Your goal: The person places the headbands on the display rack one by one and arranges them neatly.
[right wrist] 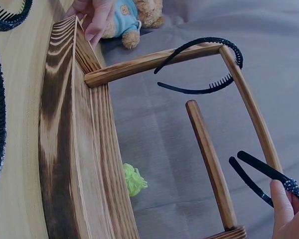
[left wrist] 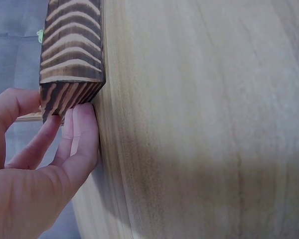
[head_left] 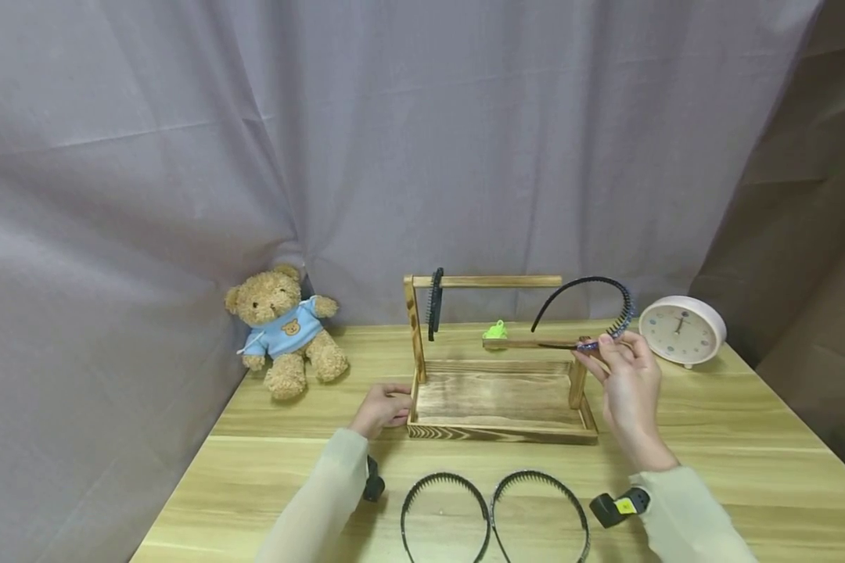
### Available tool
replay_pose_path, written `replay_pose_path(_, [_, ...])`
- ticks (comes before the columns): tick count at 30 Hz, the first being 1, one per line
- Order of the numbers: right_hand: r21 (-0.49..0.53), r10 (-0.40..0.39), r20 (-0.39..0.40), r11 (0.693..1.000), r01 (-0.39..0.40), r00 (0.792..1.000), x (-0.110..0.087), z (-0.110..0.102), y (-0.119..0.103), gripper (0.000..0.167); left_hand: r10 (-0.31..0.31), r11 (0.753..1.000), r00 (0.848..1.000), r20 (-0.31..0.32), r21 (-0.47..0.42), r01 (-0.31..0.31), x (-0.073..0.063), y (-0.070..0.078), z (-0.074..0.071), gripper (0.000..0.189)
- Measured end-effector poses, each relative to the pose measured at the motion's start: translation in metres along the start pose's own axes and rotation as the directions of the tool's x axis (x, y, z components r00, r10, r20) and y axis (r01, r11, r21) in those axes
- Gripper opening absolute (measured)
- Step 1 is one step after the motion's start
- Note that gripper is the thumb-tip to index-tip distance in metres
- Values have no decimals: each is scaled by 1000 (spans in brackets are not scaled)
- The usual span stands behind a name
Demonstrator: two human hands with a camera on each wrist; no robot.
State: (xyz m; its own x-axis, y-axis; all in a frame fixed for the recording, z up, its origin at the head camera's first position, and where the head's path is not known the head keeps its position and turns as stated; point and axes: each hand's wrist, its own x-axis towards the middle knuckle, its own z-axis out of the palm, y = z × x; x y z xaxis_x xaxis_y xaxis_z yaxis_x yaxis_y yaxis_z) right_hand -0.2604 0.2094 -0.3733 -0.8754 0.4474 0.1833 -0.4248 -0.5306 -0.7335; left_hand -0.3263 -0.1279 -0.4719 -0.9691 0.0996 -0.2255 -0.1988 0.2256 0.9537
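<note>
Headband in right hand

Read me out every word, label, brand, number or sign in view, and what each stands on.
No text can be read with certainty.
Clock: dial markings, too small to read.
Yellow label on the black wrist camera: too small and blurred to read.
Teddy bear's blue shirt: a bear-face picture, no legible words.
Wooden rack and the headband in the right hand: no lettering visible.
</note>
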Motion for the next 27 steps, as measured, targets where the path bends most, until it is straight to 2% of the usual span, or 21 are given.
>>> replay_pose_path(6, [-2,6,-11,1000,-6,1000,2,3,4,6,-1,1000,1000,4,0,1,3,-1,-1,40])
replay_pose_path(24, [-81,5,12,997,-4,1000,6,14,17,5,4,1000,1000,8,9,-4,0,1,-1,43])
replay_pose_path(27, [-106,6,15,994,-5,1000,6,15,19,5,4,1000,1000,14,1,-4,-5,6,-1,43])
